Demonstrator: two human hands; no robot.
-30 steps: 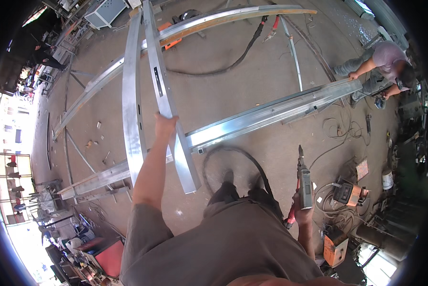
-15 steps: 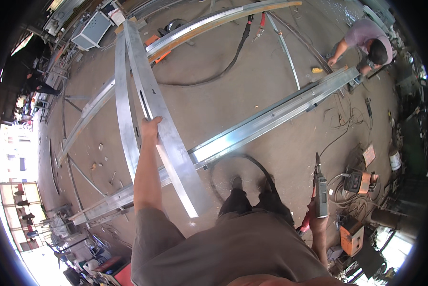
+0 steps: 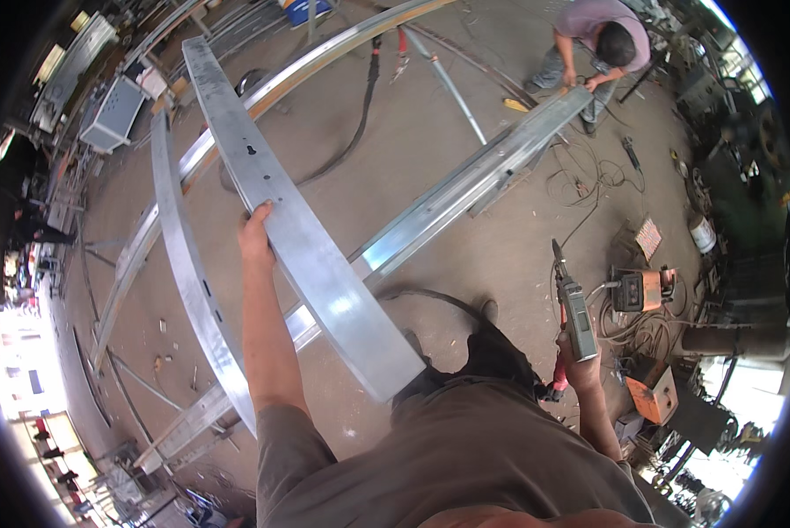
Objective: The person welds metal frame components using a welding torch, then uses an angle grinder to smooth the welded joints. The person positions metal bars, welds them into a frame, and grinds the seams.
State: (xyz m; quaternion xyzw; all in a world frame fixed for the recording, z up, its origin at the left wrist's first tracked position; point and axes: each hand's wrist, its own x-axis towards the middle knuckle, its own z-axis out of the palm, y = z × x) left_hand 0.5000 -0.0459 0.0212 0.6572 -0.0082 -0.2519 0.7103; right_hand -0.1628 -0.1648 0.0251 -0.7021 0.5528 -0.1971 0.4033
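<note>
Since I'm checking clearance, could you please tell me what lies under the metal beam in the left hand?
The far rail and near rail cross below the metal beam, with floor between. Their stretches directly beneath it are covered, so any contact cannot be seen.

A broad metal beam (image 3: 314, 246) slants from upper left to lower centre, barring the left hand (image 3: 256, 236) from a straight path rightward. Between it and the narrower beam (image 3: 184, 246) at left, a strip of open floor runs, crossed by rails above and below. Right of centre, open floor separates the diagonal rail (image 3: 470, 194) from the right hand (image 3: 580, 359). Beyond that hand, an orange machine (image 3: 648, 290) and coiled hoses (image 3: 646, 329) obstruct the right side.
</note>
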